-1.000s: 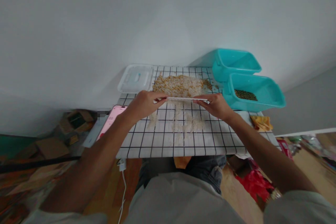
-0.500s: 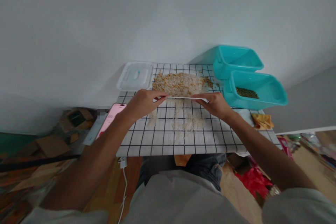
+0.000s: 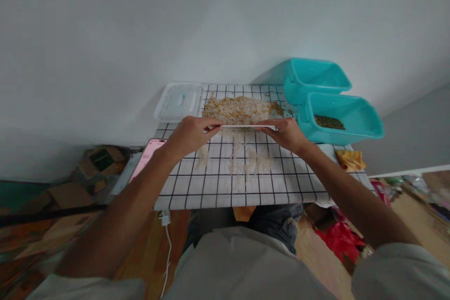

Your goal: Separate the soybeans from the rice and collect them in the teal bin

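My left hand (image 3: pixel 194 134) and my right hand (image 3: pixel 284 131) pinch the two ends of a thin white flat strip (image 3: pixel 239 126), seen edge-on; its exact kind I cannot make out. It is held level along the near side of a wide heap of mixed grains (image 3: pixel 242 108), white grains with yellow kernels through it and darker green-brown bits at its right end. Loose white grains (image 3: pixel 251 161) are strewn on the near side of the strip, over the black-and-white checked tabletop (image 3: pixel 211 192).
Two turquoise bins (image 3: pixel 348 119) stand at the right, the nearer one holding greenish pellets (image 3: pixel 329 122). At the back left lies a clear plastic lid (image 3: pixel 180 101). A pink-screened phone (image 3: pixel 146 155) rests by the left edge, a yellow cloth (image 3: pixel 350 160) at the right.
Both hands and the white strip have shifted slightly away from me, toward the heap. My grip on the strip is unchanged.
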A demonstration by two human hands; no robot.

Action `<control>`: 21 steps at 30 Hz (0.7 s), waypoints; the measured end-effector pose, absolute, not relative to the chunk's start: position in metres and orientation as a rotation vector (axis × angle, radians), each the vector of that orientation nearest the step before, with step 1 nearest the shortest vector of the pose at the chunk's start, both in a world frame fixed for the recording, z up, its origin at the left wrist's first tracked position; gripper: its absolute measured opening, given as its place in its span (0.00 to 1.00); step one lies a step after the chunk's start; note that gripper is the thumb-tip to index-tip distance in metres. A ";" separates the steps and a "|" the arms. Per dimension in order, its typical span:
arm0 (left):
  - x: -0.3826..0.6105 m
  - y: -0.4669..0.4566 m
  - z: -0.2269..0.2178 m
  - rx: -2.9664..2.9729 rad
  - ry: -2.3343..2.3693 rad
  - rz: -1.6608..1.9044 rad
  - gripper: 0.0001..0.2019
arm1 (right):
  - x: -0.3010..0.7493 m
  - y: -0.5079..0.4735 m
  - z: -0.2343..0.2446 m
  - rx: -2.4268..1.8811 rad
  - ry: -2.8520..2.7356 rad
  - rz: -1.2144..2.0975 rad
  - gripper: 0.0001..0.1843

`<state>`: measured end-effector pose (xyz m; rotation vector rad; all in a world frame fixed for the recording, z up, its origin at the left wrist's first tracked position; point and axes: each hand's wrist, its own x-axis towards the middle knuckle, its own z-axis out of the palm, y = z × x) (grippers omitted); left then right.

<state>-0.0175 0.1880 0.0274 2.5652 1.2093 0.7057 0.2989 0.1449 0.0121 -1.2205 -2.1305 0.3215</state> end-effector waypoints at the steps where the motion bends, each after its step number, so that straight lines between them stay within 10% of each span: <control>1: -0.017 0.188 0.028 2.563 1.208 0.709 0.14 | 0.299 0.145 0.013 -1.224 -2.129 0.323 0.12; 21: -0.019 0.181 0.036 2.557 1.177 0.716 0.13 | 0.300 0.133 0.022 -1.198 -2.170 0.300 0.13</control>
